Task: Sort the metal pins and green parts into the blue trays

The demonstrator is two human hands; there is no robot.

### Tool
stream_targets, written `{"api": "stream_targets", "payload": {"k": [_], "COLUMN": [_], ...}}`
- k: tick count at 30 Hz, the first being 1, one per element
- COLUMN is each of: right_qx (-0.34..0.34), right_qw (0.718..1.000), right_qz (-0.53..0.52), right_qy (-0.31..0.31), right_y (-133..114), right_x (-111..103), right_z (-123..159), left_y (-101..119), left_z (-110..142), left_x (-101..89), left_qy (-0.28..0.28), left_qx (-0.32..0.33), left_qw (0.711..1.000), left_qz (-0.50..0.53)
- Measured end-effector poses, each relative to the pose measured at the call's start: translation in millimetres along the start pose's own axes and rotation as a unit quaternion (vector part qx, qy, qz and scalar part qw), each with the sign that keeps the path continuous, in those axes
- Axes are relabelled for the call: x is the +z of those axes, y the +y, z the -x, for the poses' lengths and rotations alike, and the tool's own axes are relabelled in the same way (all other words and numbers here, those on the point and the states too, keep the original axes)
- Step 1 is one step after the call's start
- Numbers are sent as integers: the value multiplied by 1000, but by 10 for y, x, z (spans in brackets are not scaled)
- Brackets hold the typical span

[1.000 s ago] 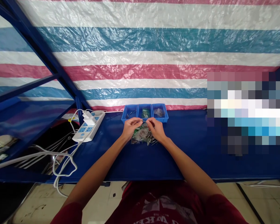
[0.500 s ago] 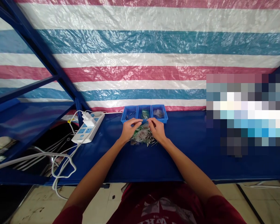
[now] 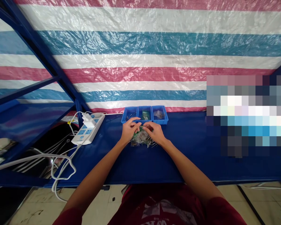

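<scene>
My left hand and my right hand meet fingertip to fingertip above a heap on the bench. Between them runs a thin metal rod, too small to make out in detail. Left thumb and a curled finger pinch one end while the index finger stretches out above. The right thumb and fingers are closed on the other end. Below lies a pile of thin metal rods beside crumpled clear plastic bags with green bits, partly hidden by my hands.
Behind the hands stand three joined blue bins: the left bin with a few rods, the middle bin with green-tinted packets, the right bin with clear bags. A power strip and loose white cables lie left. The right side is pixelated.
Both hands have come slightly lower and closer together over the pile. My left index finger has lifted away from the thumb. The bins and pile stay in place.
</scene>
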State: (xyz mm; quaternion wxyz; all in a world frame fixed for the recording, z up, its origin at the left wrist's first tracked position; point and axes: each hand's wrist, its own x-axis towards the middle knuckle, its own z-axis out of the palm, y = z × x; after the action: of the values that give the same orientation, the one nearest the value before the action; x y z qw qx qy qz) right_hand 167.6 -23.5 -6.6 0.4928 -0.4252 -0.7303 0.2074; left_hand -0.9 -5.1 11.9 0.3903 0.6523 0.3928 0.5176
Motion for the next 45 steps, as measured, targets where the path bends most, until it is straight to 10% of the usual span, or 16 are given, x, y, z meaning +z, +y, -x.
{"api": "stream_targets", "payload": {"k": [45], "right_qx": [44], "right_qw": [998], "right_qz": [-34], "right_qy": [25], "right_y": [-60], "right_x": [9], "right_z": [-3], "left_y": [2], "left_z": [-26], "left_x": [18], "left_qy": [20], "left_qx": [26], "left_qw": [999], "left_qz": [-2]}}
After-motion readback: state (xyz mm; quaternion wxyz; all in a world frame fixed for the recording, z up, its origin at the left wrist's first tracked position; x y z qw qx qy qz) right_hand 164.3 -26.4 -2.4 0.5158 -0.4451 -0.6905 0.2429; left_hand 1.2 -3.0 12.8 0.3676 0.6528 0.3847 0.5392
